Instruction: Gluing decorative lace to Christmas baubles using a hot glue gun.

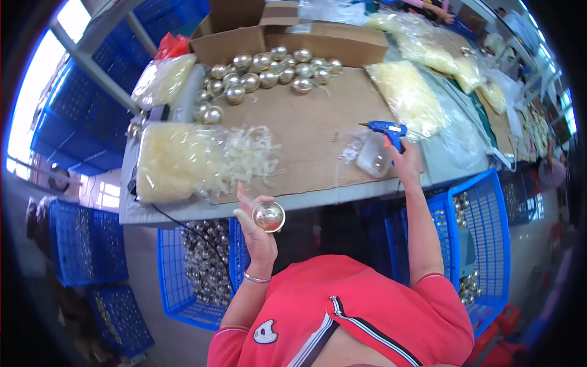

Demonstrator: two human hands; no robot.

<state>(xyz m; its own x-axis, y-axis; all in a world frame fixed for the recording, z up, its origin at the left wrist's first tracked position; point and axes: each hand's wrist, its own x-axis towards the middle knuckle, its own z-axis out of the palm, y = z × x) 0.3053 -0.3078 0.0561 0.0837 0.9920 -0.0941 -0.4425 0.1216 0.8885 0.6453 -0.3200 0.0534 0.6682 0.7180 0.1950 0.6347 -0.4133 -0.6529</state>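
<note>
My left hand (260,241) is closed around a shiny pale-gold ball ornament (269,216), held up just off the table's near edge. On the right side of the table, my right hand (407,163) grips the handle of a blue hot glue gun (387,128), whose nozzle points left. Under the gun stands a small clear plastic tub (371,158), with crumpled clear scraps beside it. Pale ribbon-like strips (252,151) spill from an open clear bag (177,162) at the left. More gold balls (268,78) lie grouped at the back of the cardboard sheet (299,125).
A cardboard box (330,43) stands behind the balls. Several bags of pale yellow material (409,98) lie to the right. Blue crates (192,309) of balls sit below the table on both sides. A dark cord (177,219) hangs over the left front edge.
</note>
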